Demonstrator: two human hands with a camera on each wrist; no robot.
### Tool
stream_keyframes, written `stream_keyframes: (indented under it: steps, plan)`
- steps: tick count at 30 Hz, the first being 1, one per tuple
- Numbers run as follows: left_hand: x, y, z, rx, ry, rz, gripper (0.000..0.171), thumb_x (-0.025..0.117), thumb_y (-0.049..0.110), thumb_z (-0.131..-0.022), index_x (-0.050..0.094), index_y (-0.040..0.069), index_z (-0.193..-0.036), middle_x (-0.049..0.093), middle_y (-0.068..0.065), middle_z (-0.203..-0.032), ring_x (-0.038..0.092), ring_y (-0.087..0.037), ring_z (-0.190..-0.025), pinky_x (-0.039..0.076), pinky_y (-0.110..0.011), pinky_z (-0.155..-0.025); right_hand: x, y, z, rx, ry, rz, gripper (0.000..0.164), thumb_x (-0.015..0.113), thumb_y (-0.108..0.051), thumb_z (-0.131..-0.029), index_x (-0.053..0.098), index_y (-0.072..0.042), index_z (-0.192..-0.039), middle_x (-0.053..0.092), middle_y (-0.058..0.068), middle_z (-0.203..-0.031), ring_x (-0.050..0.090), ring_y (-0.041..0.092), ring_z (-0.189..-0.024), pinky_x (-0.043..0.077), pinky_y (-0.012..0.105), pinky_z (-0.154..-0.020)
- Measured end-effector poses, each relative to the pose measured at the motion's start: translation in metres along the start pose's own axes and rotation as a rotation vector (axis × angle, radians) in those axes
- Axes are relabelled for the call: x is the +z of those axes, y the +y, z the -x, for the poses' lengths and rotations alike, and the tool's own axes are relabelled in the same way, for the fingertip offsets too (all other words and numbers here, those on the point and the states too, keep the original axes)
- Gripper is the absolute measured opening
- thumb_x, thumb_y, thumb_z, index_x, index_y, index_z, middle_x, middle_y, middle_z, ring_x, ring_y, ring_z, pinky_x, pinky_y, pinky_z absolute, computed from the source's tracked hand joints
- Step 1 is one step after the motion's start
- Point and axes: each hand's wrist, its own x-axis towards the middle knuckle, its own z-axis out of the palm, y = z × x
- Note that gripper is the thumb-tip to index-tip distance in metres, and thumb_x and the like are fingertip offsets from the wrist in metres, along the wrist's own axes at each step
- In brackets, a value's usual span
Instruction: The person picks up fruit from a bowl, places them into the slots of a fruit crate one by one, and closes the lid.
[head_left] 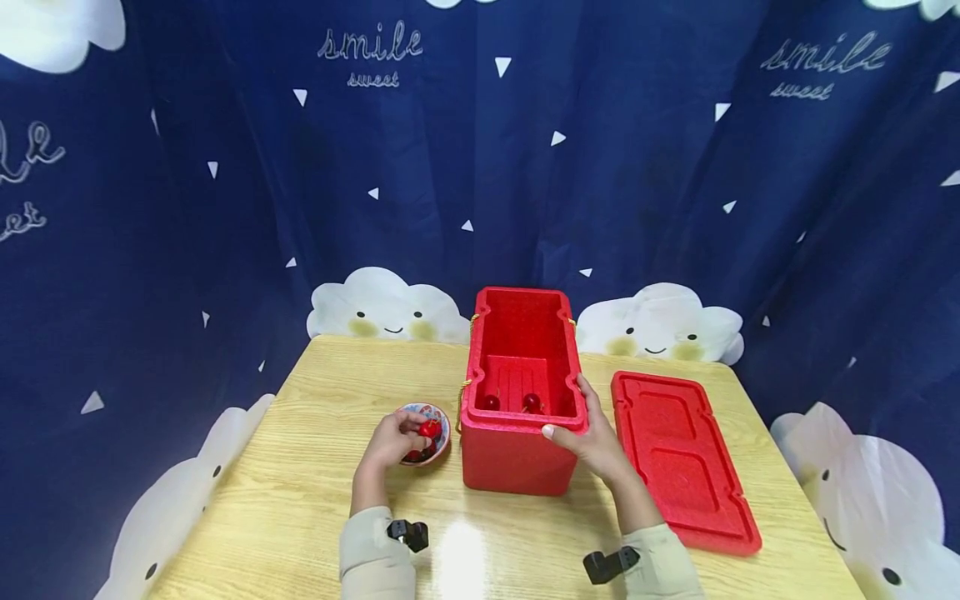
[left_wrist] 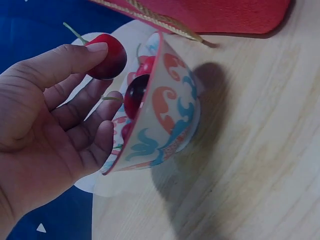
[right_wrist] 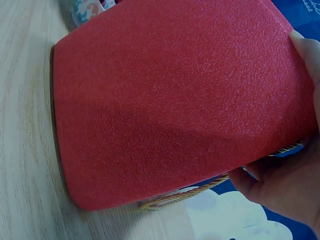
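Note:
My left hand (head_left: 392,442) pinches a red cherry (left_wrist: 108,56) with a green stem between thumb and fingers, just over the rim of a patterned bowl (left_wrist: 167,107). More cherries (left_wrist: 135,95) lie in that bowl, partly hidden by its wall. A red foam box (head_left: 517,458) stands without its lid right of the bowl, with a few dark cherries (head_left: 532,402) on its floor at the near end. My right hand (head_left: 596,439) grips the near right corner of the box, thumb on the near rim and fingers along the right side.
The red lid (head_left: 675,458) lies flat on the wooden table (head_left: 300,500), right of the box. Gold cord handles (left_wrist: 165,21) hang at the box's sides. Behind the table hangs a dark blue curtain (head_left: 420,150) with white clouds and triangles.

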Motion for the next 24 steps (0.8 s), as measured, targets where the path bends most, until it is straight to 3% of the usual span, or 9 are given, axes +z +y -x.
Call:
stream_keyframes:
  steps: [10, 20, 24]
  plan:
    - [-0.006, 0.016, 0.003, -0.007, 0.020, 0.010, 0.035, 0.071, -0.006, -0.067, 0.063, 0.000, -0.100, 0.061, -0.010, -0.091, 0.056, -0.024, -0.085, 0.048, -0.034, -0.074, -0.001, 0.003, 0.000, 0.014, 0.019, 0.030, 0.102, 0.079, -0.022, -0.071, 0.012, -0.026, -0.148, 0.030, 0.007, -0.143, 0.034, 0.031, -0.125, 0.049, 0.042, -0.082]
    - [-0.012, 0.031, 0.003, 0.004, 0.042, 0.050, 0.034, 0.072, -0.006, -0.070, 0.063, -0.002, -0.102, 0.060, -0.011, -0.092, 0.055, -0.020, -0.079, 0.047, -0.029, -0.067, -0.001, 0.003, -0.001, 0.015, 0.016, 0.033, 0.102, 0.079, -0.023, -0.072, 0.011, -0.025, -0.148, 0.030, 0.008, -0.143, 0.035, 0.032, -0.125, 0.049, 0.043, -0.083]
    - [-0.014, 0.038, 0.003, 0.004, 0.036, 0.078, 0.035, 0.071, -0.007, -0.071, 0.062, -0.001, -0.105, 0.060, -0.011, -0.095, 0.057, -0.019, -0.078, 0.049, -0.035, -0.071, 0.000, 0.002, -0.001, 0.017, 0.016, 0.030, 0.102, 0.079, -0.022, -0.072, 0.011, -0.025, -0.148, 0.031, 0.008, -0.143, 0.035, 0.031, -0.124, 0.049, 0.043, -0.083]
